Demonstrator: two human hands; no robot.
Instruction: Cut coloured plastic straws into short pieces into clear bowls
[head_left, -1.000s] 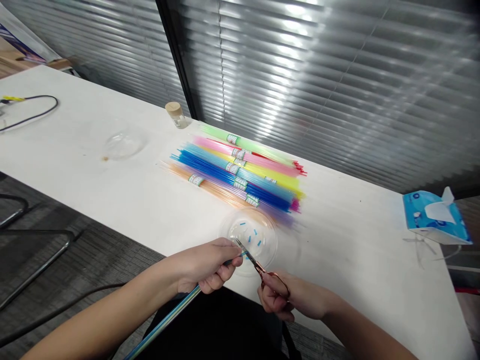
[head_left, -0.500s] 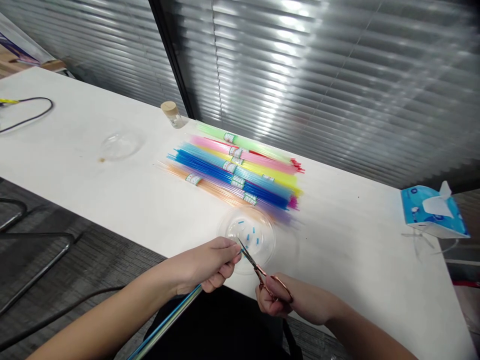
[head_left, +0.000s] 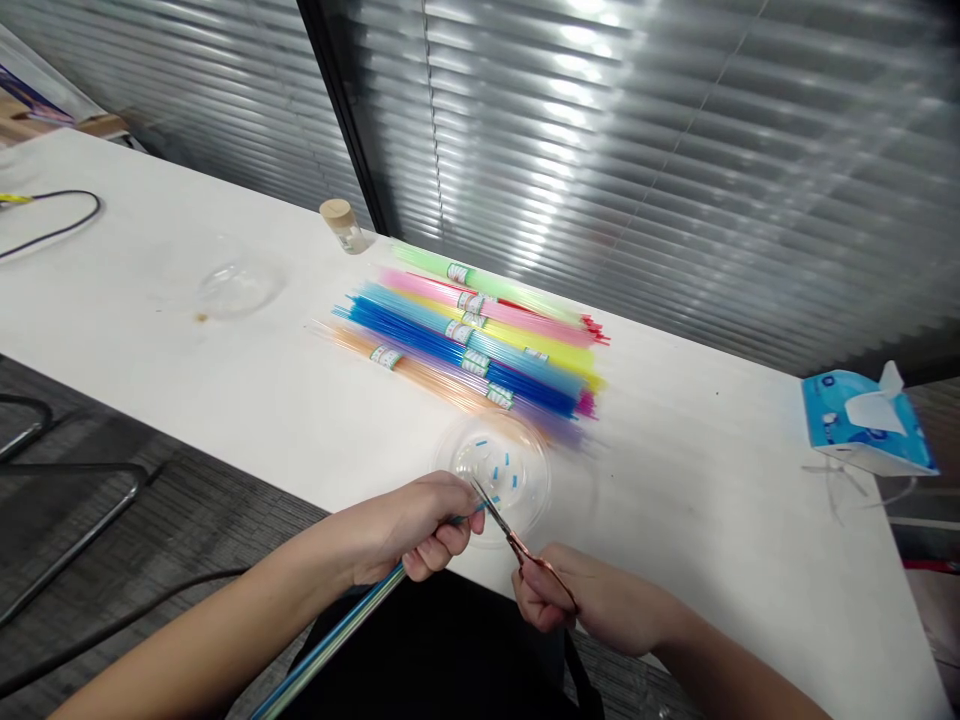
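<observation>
My left hand is closed round a few long thin straws, blue and pale, which run down to the lower left. A short blue end sticks out past its fingertips. The scissors, with copper-coloured handles, are in my right hand, their blades at that blue end and looking nearly closed. Beneath the blades a clear round plastic dish holds several short blue pieces.
Bundles of coloured straws with paper bands lie behind the dish. Farther left are a cork-lidded jar and another clear dish. A blue tissue pack sits at the right edge, a black cable far left.
The scissors' handles and blades have come together at the blue end. My left hand has barely moved, and the straws have shifted slightly.
</observation>
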